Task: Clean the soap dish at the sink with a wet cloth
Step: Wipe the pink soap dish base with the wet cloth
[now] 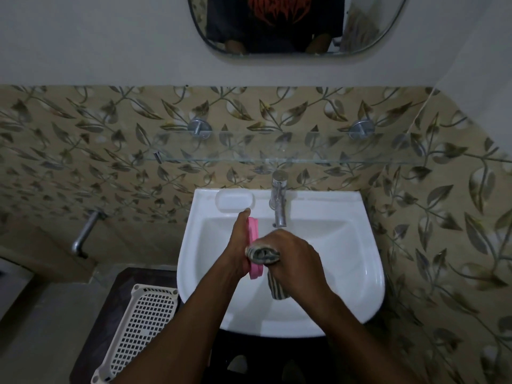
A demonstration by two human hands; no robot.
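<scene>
Work area: a white wall-mounted sink (346, 245) seen from above, with a chrome tap (279, 200) at the middle of its back rim.

Soap dish (253, 230): pink, held above the sink bowl, left of the tap spout. It stands on edge, so that only its narrow rim faces the camera. Its long axis runs from the person toward the back wall, leaning slightly to the left at the far end. The far end points at the back rim and lies just below a moulded soap recess (235, 200) in the sink top. The near end shows below the hand, over the bowl.

Left hand (239, 246): grips the soap dish from the left side. One digit lies straight along the top edge toward the far end. The other fingers are hidden behind the dish.

Right hand (295, 263): fingers are curled tight around a bunched striped cloth (263, 254). The bunched part is pressed against the right face of the dish, near its near end. A loose tail of the cloth hangs below the hand into the bowl.

Surroundings: a glass shelf (277, 159) on two chrome brackets crosses the leaf-patterned tile above the tap. A mirror (368, 31) hangs higher on the wall. A white lattice basket (144, 322) lies on a dark bench left of the sink. A chrome wall spout (86, 234) projects further left.
</scene>
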